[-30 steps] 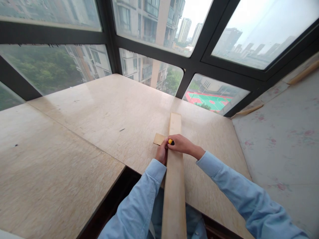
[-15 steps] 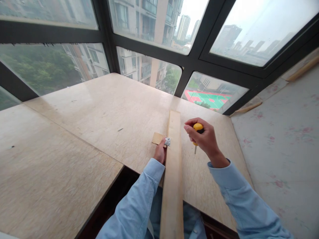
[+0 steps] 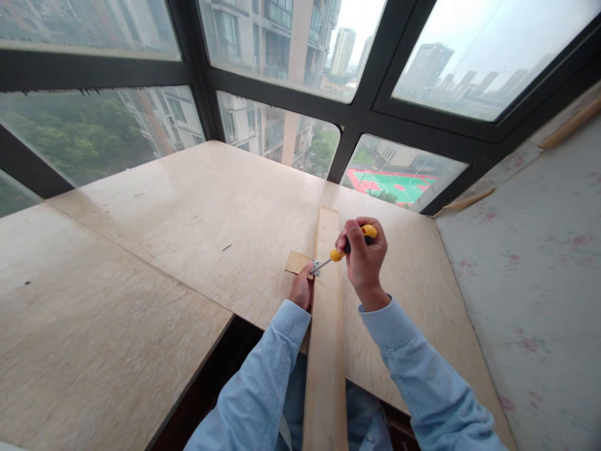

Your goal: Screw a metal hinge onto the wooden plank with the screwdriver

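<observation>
A long pale wooden plank [image 3: 327, 338] lies on the table [image 3: 211, 207], running away from me. A small metal hinge [image 3: 315, 266] sits at its left edge, joining it to a small flat wood piece [image 3: 296, 261]. My left hand [image 3: 303, 288] presses down beside the hinge, on the small piece and the plank's edge. My right hand [image 3: 364, 257] grips a yellow-handled screwdriver [image 3: 345, 248], tilted, with its tip on the hinge.
A second table panel [image 3: 94, 326] lies at the left, with a dark gap [image 3: 220, 363] between it and the main top. Dark-framed windows [image 3: 357, 119] close the far side. A pale, stained wall [image 3: 539, 250] stands at the right. A tiny screw-like speck [image 3: 226, 247] lies on the table.
My right hand lifted the screwdriver away to the right of the plank, then brought it back, tilted, with its tip on the hinge. My left hand stayed in place.
</observation>
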A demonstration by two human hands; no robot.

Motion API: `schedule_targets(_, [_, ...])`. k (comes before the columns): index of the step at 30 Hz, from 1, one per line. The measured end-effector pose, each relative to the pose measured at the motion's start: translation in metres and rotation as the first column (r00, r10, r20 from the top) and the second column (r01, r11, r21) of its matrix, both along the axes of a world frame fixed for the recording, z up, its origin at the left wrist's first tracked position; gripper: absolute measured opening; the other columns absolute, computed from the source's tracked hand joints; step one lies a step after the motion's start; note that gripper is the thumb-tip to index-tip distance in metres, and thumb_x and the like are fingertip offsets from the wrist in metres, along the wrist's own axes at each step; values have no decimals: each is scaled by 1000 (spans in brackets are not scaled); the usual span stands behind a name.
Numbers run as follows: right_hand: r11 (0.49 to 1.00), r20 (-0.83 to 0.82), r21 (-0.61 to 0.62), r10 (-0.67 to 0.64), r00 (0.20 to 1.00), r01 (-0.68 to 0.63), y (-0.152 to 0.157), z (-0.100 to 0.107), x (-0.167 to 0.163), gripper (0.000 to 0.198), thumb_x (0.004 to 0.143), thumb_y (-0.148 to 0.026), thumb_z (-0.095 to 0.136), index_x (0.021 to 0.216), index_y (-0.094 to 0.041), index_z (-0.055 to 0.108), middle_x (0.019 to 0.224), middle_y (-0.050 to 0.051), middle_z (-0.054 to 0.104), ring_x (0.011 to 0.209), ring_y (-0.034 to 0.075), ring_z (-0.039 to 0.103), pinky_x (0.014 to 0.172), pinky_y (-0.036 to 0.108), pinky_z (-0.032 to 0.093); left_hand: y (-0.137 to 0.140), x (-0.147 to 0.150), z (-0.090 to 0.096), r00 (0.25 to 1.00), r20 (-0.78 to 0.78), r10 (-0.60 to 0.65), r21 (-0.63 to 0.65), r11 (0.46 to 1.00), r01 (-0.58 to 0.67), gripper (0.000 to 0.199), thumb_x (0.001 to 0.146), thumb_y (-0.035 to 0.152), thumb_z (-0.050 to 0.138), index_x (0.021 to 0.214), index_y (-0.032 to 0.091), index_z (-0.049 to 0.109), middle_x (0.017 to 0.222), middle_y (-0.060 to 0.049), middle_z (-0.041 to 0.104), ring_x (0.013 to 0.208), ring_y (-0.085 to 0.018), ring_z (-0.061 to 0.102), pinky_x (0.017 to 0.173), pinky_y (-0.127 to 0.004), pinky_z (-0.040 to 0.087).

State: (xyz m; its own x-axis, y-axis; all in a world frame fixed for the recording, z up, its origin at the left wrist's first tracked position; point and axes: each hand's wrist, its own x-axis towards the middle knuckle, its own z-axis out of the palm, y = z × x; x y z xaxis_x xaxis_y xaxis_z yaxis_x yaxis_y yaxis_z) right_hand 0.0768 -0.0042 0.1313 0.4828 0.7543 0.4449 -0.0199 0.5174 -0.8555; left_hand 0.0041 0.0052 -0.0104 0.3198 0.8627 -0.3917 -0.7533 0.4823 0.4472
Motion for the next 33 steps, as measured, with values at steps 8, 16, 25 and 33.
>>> schedule_targets(8, [1000,49,-14,-11,999,11,5,-11,2,29,84,-42,69,86,-23,48,54,-10,52,42,8,50,42,19,42,1,1,-4,998,-54,-8,13,1000,9,23,67,32,72,81,14,69,81,-7,73,104,-29,66,98,-41,47])
schedule_targets(16, [1000,26,-1,-27,999,27,3,-10,5,29,82,-40,72,85,-22,49,57,-9,53,44,7,53,45,19,45,1,0,-3,996,-92,1,-3,1000,-2,21,68,31,71,79,13,71,77,-6,73,98,-28,68,94,-39,49])
schedule_targets(25, [1000,82,11,11,997,-12,-2,-8,0,27,83,-39,71,84,-21,51,55,-8,54,44,8,51,44,19,44,1,0,-1,997,-71,-20,13,1000,21,18,70,30,68,79,15,69,84,-7,74,102,-29,67,95,-40,50])
schedule_targets(33, [1000,125,17,17,992,-19,-1,-5,-5,25,83,-37,71,82,-21,52,53,-8,53,44,8,51,44,20,44,1,0,-2,999,-43,-31,0,1000,31,20,68,30,70,81,15,67,82,-7,73,100,-29,68,93,-41,51])
